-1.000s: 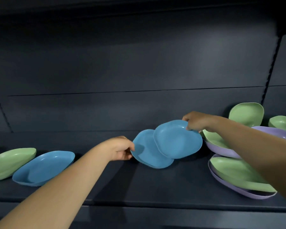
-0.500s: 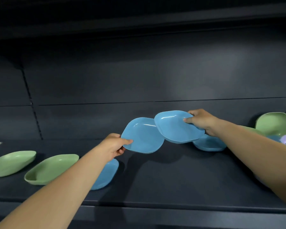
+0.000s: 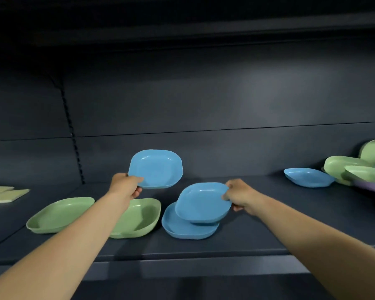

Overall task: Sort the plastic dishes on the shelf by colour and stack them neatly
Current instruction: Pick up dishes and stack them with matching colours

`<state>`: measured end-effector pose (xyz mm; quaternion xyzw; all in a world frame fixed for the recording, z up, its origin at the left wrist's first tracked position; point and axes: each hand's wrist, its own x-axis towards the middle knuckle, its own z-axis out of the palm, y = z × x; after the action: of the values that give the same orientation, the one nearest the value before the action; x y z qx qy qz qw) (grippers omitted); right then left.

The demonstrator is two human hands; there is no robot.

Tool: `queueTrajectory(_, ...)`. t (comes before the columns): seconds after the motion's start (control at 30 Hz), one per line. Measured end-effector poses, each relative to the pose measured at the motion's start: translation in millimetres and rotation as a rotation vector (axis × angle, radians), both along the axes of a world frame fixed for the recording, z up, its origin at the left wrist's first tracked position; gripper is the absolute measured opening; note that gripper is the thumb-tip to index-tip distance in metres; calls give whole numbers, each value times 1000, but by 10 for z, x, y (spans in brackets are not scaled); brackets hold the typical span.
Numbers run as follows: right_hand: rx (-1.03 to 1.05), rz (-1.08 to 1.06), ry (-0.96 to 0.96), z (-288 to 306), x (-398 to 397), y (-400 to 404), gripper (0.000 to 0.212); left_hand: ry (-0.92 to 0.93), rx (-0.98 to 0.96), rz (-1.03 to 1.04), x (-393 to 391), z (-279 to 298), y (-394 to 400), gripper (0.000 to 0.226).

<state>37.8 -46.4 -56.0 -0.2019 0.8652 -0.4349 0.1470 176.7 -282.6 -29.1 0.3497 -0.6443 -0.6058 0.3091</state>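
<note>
While both forearms reach over the dark shelf (image 3: 258,239), each hand holds one blue dish. Left hand (image 3: 124,185): thumb on top of the near-left rim of the raised blue dish (image 3: 157,168), fingers curled beneath it; this dish is clear of the shelf, tilted with its hollow toward the camera, above and behind the green dishes. Right hand (image 3: 239,197): fingers pinch the right edge of the second blue dish (image 3: 202,203), which sits tilted on top of a third blue dish (image 3: 182,229) lying flat on the shelf; the two overlap but are not aligned, the upper one shifted right and back. Whether the upper dish rests fully on the lower one or is partly lifted, cannot tell. Just left of this pair, a green dish (image 3: 142,217) lies on the shelf, partly hidden by the left forearm; another green dish (image 3: 59,214) lies beside it further left, the two apparently touching behind the arm. Far left: pale flat pieces (image 3: 3,193), kind not clear. Right side: a lone blue dish (image 3: 308,177) on the shelf, well apart from the hands; beyond it a jumbled group of green dishes (image 3: 344,167) over a purple dish (image 3: 370,185), cut by the frame edge.
</note>
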Motion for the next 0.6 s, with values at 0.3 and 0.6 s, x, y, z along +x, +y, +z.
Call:
queueTrajectory(0.3,21,-58,-45,-267,186,-218,16,-66,12,-151,104,-191,-49,9)
queueTrajectory(0.6,17,-82,32,-288,236,-197,17,-109,-20,-239,33,-225,63,17)
